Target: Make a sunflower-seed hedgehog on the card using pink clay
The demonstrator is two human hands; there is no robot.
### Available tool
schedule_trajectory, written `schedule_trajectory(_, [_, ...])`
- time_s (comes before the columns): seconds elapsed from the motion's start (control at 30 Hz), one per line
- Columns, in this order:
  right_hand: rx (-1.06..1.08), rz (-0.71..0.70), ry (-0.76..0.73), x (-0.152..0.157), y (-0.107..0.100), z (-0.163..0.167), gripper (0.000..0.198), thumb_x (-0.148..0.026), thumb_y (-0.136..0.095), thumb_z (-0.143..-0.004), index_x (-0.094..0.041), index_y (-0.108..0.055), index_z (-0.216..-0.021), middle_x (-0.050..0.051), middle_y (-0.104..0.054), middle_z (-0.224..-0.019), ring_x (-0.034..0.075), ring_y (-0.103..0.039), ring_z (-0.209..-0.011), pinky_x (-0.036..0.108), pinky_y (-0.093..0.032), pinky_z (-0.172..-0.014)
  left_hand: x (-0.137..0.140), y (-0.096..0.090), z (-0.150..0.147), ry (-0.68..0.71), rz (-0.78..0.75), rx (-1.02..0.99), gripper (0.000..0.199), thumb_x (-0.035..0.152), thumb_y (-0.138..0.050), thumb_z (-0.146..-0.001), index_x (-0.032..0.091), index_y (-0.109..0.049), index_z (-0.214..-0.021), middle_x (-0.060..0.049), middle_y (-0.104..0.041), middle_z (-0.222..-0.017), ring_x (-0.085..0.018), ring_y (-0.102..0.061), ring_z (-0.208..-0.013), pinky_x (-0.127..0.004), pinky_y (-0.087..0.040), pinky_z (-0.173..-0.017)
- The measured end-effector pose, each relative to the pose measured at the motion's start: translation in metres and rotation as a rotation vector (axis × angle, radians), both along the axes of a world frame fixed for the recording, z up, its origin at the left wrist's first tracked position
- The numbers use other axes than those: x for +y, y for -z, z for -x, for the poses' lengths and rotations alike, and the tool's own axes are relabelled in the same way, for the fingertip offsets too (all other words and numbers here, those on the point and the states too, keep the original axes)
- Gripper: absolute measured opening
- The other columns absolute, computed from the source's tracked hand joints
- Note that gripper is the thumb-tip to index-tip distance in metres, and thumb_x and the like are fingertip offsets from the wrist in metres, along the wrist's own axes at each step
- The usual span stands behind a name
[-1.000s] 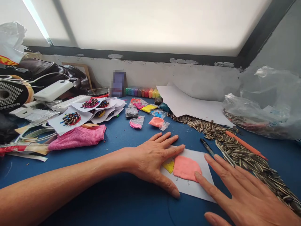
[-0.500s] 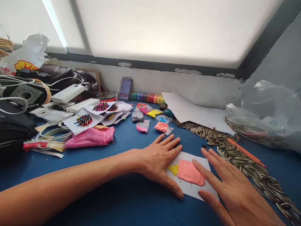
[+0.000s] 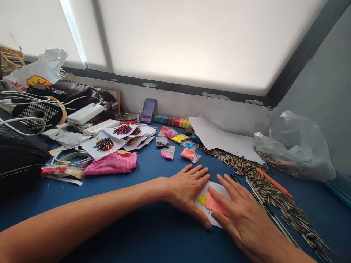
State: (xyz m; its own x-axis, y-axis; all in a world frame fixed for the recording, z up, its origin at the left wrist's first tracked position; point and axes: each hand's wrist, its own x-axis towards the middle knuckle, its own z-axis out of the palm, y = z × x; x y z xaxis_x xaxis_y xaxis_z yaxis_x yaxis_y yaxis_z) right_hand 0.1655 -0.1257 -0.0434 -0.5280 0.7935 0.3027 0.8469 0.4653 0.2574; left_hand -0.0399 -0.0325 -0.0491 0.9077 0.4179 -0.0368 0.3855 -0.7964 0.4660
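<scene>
A small white paper sheet (image 3: pixel 215 186) lies on the blue table between my hands. On it are a flat salmon-pink patch of what looks like modelling clay (image 3: pixel 213 203), a smaller yellow patch (image 3: pixel 202 199) and some drawn lines. My left hand (image 3: pixel 188 190) rests flat with fingers spread, its thumb and forefinger along the paper's left side. My right hand (image 3: pixel 241 210) reaches over the sheet's right part, fingers outstretched, covering much of the pink patch. The index finger and thumb lie at the patch; whether the palm touches it is hidden.
Striped sunflower seeds (image 3: pixel 274 193) run down the right side, with an orange stick-like tool (image 3: pixel 274 182) on them. Small clay bags (image 3: pixel 188 153) lie ahead. Decorated cards (image 3: pixel 94 148), a pink cloth (image 3: pixel 111 164) and a power bank (image 3: pixel 85 114) crowd the left.
My right hand has moved left and down onto the pink patch, covering more of it. My left hand stays on the paper's edge. The view has shifted slightly.
</scene>
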Motion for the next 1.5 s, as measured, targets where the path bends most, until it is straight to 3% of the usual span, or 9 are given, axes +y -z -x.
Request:
schedule_trajectory(0.17, [0.039,-0.094,0.016,0.009,-0.005,-0.009,0.049,-0.049,-0.041,-0.096,-0.02,-0.067,-0.126,0.022,-0.059,-0.134,0.038,-0.055,-0.125,0.057,-0.054,-0.088,0.005,-0.016,0.001,-0.009,0.07,-0.07,0.106,0.074,-0.055,-0.076,0.009,-0.023,-0.153,-0.017,-0.013,-0.16,-0.034,-0.009,-0.149,-0.052,-0.01,-0.12])
schedule_trajectory(0.27, [0.1,-0.109,0.029,0.012,-0.008,-0.013,0.046,-0.045,-0.039,-0.098,-0.021,-0.069,-0.123,0.019,-0.062,-0.131,0.036,-0.058,-0.122,0.056,-0.055,-0.089,0.021,-0.034,0.005,-0.111,0.002,-0.252,0.06,0.056,-0.051,-0.09,0.016,-0.054,-0.135,-0.011,-0.049,-0.146,-0.026,-0.043,-0.136,-0.038,-0.033,-0.113])
schedule_trajectory(0.33, [0.156,-0.09,0.056,0.013,-0.01,-0.013,0.042,-0.043,-0.042,-0.097,-0.022,-0.069,-0.122,0.017,-0.062,-0.132,0.034,-0.057,-0.123,0.055,-0.054,-0.091,0.036,-0.041,0.009,-0.377,-0.137,-0.291,0.037,0.04,-0.05,-0.094,0.016,-0.065,-0.118,-0.011,-0.064,-0.125,-0.025,-0.057,-0.118,-0.035,-0.042,-0.102])
schedule_trajectory(0.43, [0.256,-0.063,0.106,0.011,-0.011,-0.012,0.038,-0.039,-0.045,-0.096,-0.023,-0.067,-0.123,0.012,-0.062,-0.134,0.032,-0.057,-0.125,0.051,-0.056,-0.09,0.058,-0.036,0.012,-0.548,-0.274,-0.133,0.037,0.035,-0.044,-0.095,0.013,-0.062,-0.119,-0.015,-0.062,-0.122,-0.029,-0.055,-0.117,-0.039,-0.043,-0.098])
schedule_trajectory(0.63, [0.352,-0.091,0.055,0.006,-0.007,-0.016,0.028,-0.033,-0.05,-0.094,-0.024,-0.071,-0.111,0.01,-0.065,-0.128,0.03,-0.061,-0.119,0.048,-0.057,-0.09,0.087,-0.008,0.01,-0.495,-0.209,-0.098,0.024,0.03,-0.047,-0.091,0.017,-0.066,-0.097,-0.011,-0.064,-0.1,-0.026,-0.061,-0.096,-0.034,-0.047,-0.084])
schedule_trajectory(0.8, [0.485,-0.068,0.061,0.007,-0.009,-0.014,0.026,-0.034,-0.052,-0.093,-0.024,-0.073,-0.105,0.01,-0.07,-0.119,0.028,-0.065,-0.113,0.047,-0.057,-0.089,0.093,-0.014,0.007,-0.462,-0.116,-0.226,0.015,0.025,-0.056,-0.084,0.015,-0.061,-0.094,-0.01,-0.064,-0.1,-0.022,-0.06,-0.094,-0.031,-0.048,-0.08])
schedule_trajectory(0.9, [0.689,0.035,0.15,0.007,-0.017,-0.011,0.029,-0.043,-0.053,-0.092,-0.024,-0.073,-0.1,0.008,-0.074,-0.108,0.027,-0.07,-0.103,0.043,-0.059,-0.085,0.083,-0.027,-0.002,-0.382,0.042,-0.313,0.022,0.035,-0.05,-0.091,0.014,-0.055,-0.098,-0.006,-0.065,-0.089,-0.016,-0.062,-0.079,-0.026,-0.051,-0.068])
schedule_trajectory(1.03, [1.048,0.238,0.285,0.008,-0.028,-0.01,0.036,-0.053,-0.054,-0.088,-0.023,-0.071,-0.098,0.007,-0.076,-0.096,0.024,-0.073,-0.09,0.035,-0.06,-0.076,0.056,-0.041,-0.019,-0.156,0.618,-0.535,0.032,0.038,-0.064,-0.085,0.014,-0.056,-0.105,-0.004,-0.064,-0.085,-0.013,-0.063,-0.072,-0.026,-0.055,-0.065])
schedule_trajectory(1.5, [1.253,0.445,0.232,0.002,-0.035,-0.006,0.035,-0.053,-0.056,-0.087,-0.022,-0.066,-0.075,0.001,-0.065,-0.071,0.013,-0.06,-0.064,0.021,-0.052,-0.061,0.011,-0.039,-0.037,-0.075,1.0,-0.524,0.03,0.041,-0.063,-0.087,0.014,-0.061,-0.1,-0.006,-0.063,-0.084,-0.014,-0.065,-0.066,-0.026,-0.056,-0.055])
